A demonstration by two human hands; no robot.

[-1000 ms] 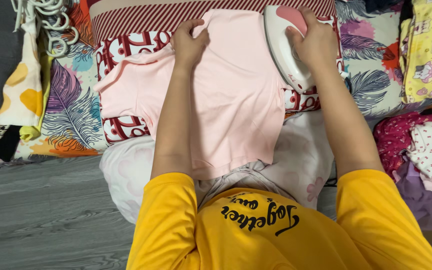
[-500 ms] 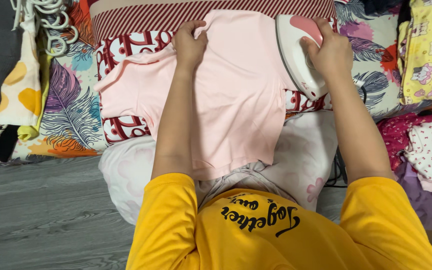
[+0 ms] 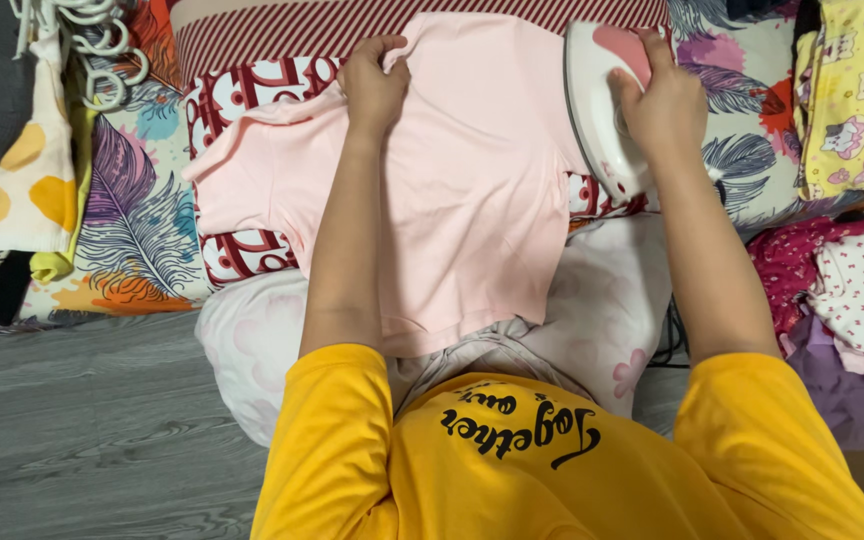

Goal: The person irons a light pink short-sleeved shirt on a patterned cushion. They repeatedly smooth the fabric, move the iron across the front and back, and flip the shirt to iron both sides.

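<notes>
- Two clothes piles flank the frame: hangers (image 3: pixel 92 40) upper left, garments (image 3: pixel 852 110) right.
- Left hand (image 3: pixel 374 90) fingers pinch the pink shirt (image 3: pixel 472 180), centre.
- Right hand (image 3: pixel 664 100) fingers wrap the iron (image 3: pixel 597 110), upper right.

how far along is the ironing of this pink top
Done: the pink top is spread flat over the cushion, and its middle looks smooth. In hand: the left hand pinches the fabric near the collar, while the right hand grips the iron, tilted at the top's right edge. Left: the sleeve on the left side shows folds, and clothes are heaped at the right.
</notes>
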